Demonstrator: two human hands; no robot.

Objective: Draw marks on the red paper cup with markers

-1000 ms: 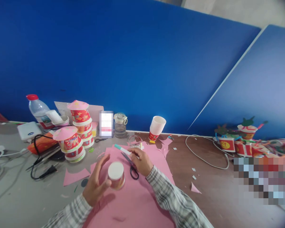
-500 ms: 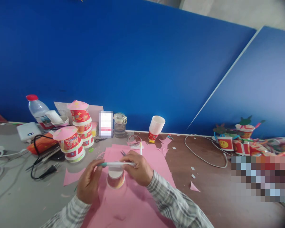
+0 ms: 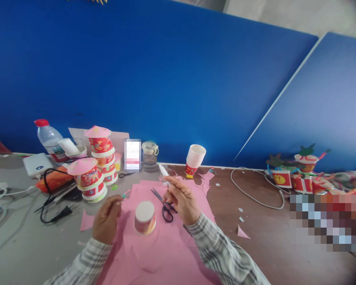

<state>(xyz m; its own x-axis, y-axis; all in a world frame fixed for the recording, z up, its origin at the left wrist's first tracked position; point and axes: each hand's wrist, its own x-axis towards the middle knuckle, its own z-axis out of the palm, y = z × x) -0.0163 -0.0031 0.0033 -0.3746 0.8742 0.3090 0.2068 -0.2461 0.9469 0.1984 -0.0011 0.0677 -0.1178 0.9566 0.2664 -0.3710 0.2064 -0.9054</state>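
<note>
My right hand (image 3: 182, 200) is closed round a white marker pen (image 3: 163, 170), its tip pointing up and away to the left. My left hand (image 3: 108, 217) pinches a small teal pen cap (image 3: 124, 196) between thumb and fingers. Between the hands, a paper cup (image 3: 145, 223) stands upside down on the pink paper (image 3: 172, 253), touched by neither hand. Scissors (image 3: 167, 214) lie on the paper, partly hidden by my right hand.
Stacked red paper-cup towers with pink cone tops (image 3: 99, 144) stand at left, near a plastic bottle (image 3: 49, 138), cables and a plug (image 3: 61, 213). Behind are a water jar (image 3: 150, 156) and stacked white cups (image 3: 195, 156). Paper scraps (image 3: 243, 232) and decorated cups (image 3: 281, 179) are at right.
The capped marker held across both hands has come apart. My right hand has moved up and right with the pen, while my left keeps the cap. The scissors now show more.
</note>
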